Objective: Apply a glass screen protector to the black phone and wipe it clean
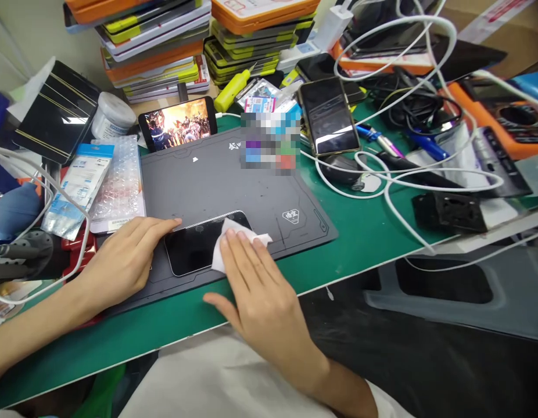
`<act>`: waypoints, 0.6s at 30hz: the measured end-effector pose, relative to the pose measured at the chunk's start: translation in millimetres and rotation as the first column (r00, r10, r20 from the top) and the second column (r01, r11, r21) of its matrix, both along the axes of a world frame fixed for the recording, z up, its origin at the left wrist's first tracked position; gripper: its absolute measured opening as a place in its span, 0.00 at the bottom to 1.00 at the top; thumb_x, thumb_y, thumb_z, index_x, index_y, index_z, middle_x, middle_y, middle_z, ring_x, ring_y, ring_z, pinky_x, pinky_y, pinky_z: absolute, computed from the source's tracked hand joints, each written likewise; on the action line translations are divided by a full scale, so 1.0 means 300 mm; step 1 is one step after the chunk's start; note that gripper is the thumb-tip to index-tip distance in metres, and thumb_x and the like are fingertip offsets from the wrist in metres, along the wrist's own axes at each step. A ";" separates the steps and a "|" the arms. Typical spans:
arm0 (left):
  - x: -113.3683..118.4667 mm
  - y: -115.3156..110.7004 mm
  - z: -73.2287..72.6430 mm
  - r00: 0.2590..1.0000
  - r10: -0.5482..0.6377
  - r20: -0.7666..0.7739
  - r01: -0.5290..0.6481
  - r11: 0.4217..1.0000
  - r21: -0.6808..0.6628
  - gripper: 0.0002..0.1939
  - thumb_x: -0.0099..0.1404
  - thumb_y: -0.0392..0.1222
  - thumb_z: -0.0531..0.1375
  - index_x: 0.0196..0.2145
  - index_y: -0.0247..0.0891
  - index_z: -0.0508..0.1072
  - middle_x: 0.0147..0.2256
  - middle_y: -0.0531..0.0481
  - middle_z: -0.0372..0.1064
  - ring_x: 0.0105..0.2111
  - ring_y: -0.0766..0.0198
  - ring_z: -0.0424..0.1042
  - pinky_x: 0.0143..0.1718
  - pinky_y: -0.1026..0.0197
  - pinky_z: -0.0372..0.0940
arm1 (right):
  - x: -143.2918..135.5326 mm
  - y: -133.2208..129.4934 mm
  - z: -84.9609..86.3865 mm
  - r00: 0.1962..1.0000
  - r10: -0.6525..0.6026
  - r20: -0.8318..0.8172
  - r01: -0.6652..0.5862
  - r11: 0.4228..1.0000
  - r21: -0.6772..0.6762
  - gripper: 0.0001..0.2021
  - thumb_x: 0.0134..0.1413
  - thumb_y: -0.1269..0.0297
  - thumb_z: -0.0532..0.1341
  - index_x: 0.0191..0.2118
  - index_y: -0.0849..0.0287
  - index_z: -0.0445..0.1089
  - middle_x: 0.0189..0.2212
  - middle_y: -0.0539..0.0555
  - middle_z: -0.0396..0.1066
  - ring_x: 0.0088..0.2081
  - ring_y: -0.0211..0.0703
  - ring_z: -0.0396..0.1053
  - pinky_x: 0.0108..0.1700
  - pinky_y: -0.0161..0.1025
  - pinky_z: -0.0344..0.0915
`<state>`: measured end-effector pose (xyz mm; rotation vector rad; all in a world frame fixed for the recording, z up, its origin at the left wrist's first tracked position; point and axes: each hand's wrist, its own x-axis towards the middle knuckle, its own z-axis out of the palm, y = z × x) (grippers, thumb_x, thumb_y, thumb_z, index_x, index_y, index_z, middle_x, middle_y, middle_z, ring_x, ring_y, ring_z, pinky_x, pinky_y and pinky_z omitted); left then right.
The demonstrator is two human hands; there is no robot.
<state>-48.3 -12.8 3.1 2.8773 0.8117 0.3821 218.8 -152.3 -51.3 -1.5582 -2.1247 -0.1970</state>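
Nearest my view, the right hand reaches in over the near edge of the gray mat. Its fingers lie nearly flat, side by side, pressing a white wipe onto the phone; the thumb stands out to the side. My left hand crosses the mat's left end, fingers close together and bent, with a fingertip at the phone's upper left edge. I can't tell whether its thumb pinches anything. The phone lies on the near part of the mat, dark glass up, its right end partly under the wipe.

Left of the mat I have a blue bulb, a blue-and-white packet, bubble wrap and, a bit farther, a white jar. To its right, a white cable loops over the green tabletop.

At the mat's far edge, a lit phone leans upright. Another dark-screened phone lies beyond the mat's far right side. Past the mat, I see a yellow-green tool and stacked flat cases behind it.
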 end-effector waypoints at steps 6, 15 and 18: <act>0.002 -0.004 0.007 1.000 0.009 -0.001 -0.009 1.000 0.014 0.33 0.78 0.23 0.50 0.76 0.39 0.64 0.58 0.41 0.80 0.56 0.53 0.80 0.57 0.54 0.75 | -0.153 0.047 0.022 0.983 0.162 -0.080 -0.158 0.986 0.062 0.38 0.85 0.42 0.58 0.70 0.81 0.75 0.72 0.73 0.76 0.74 0.63 0.77 0.82 0.51 0.69; 0.000 -0.006 0.005 0.998 0.047 0.035 -0.046 0.999 -0.009 0.32 0.80 0.24 0.50 0.76 0.41 0.62 0.61 0.40 0.79 0.60 0.54 0.81 0.62 0.52 0.78 | -0.157 0.149 0.026 0.950 0.294 -0.103 -0.298 0.954 -0.027 0.32 0.85 0.50 0.61 0.75 0.75 0.72 0.76 0.67 0.73 0.78 0.58 0.72 0.86 0.54 0.62; -0.003 -0.008 0.004 0.996 0.074 0.040 -0.074 0.997 -0.006 0.33 0.79 0.24 0.50 0.76 0.42 0.62 0.65 0.38 0.75 0.64 0.53 0.79 0.65 0.50 0.78 | -0.112 0.157 0.032 0.952 0.288 -0.108 -0.296 0.952 -0.074 0.29 0.86 0.56 0.61 0.78 0.72 0.69 0.77 0.67 0.71 0.80 0.56 0.69 0.87 0.56 0.60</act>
